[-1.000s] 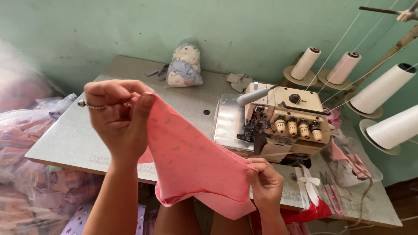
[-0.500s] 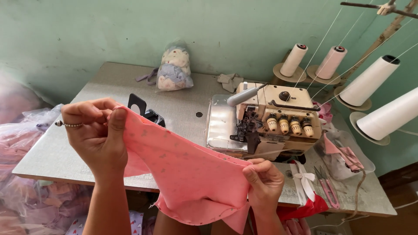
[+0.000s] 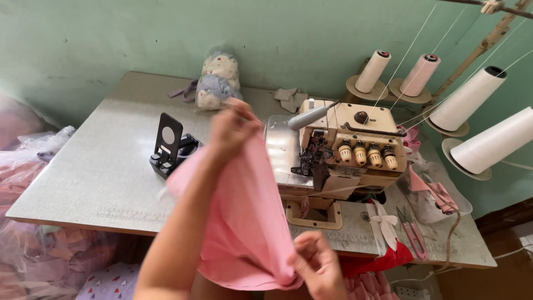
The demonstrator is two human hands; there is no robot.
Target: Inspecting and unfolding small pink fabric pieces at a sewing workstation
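At the far left of the grey table (image 3: 94, 166) a black phone stand (image 3: 168, 143) sits upright, and a plastic bag of soft fabric (image 3: 217, 80) lies near the far wall. The left hand (image 3: 233, 129) is raised above the table, forearm reaching away from the person, fingers pinched shut on the top edge of the pink cloth (image 3: 250, 222). Half a second ago this hand was low and to the left, hiding the stand; it has since swung right and farther out, toward the machine. The cloth hangs stretched between the hands, its long axis running from far-upper at the left hand down to the near edge. The right hand (image 3: 319, 269) is low, near the table's front, fingers curled tight on the cloth's lower hem. Right of both stands the beige overlock sewing machine (image 3: 347, 147), with white thread cones (image 3: 472, 100) beyond.
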